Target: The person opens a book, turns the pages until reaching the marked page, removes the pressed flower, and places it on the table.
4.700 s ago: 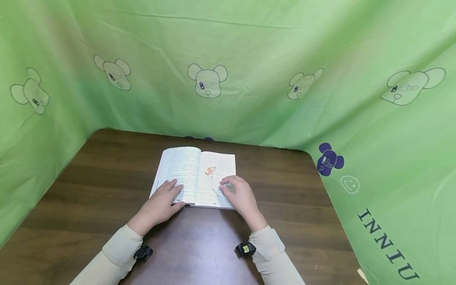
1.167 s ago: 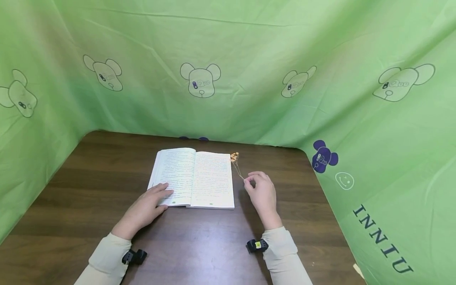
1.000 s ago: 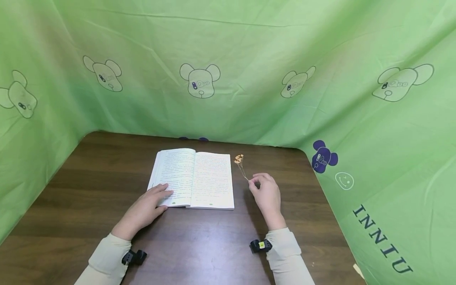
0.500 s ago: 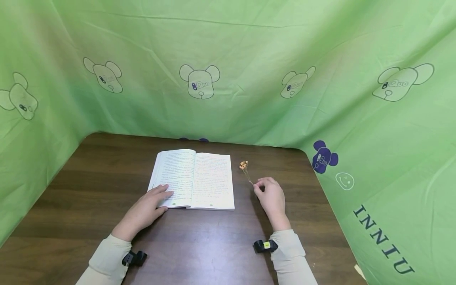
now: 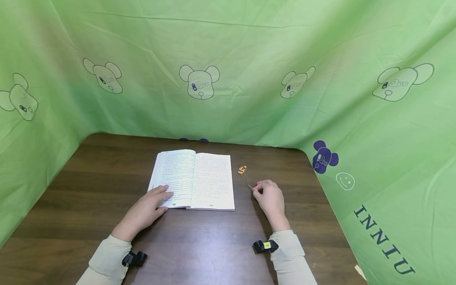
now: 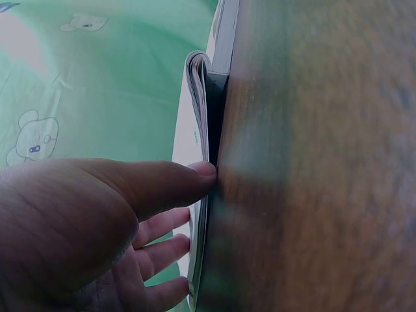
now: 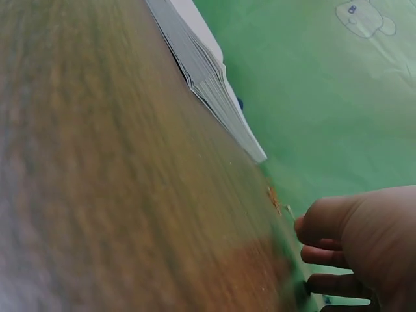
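An open book [image 5: 213, 180] lies on the table with printed pages facing up. My left hand [image 5: 142, 213] rests on the lower part of its left page, fingers extended. In the left wrist view, the thumb [image 6: 172, 183] lies against the book's near edge. To the right of the book, my right hand [image 5: 271, 201] pinches the stem of a small dried flower [image 5: 242, 170] between thumb and fingertips. Its orange head points away, low over the table; whether it touches the wood I cannot tell. The right wrist view shows the dried flower [image 7: 273, 199] only small, beyond the thumb.
The dark wooden table [image 5: 210, 245] is enclosed at the back and sides by a green curtain [image 5: 249, 111] with printed bear heads. Dark wrist cameras [image 5: 134, 258] sit at both sleeves. A small pale piece [image 5: 360, 272] shows at the table's right edge.
The dried flower was on the right page earlier. My right hand has taken it by the stem, carried it right off the book and lowered it. My left hand has stayed on the book.
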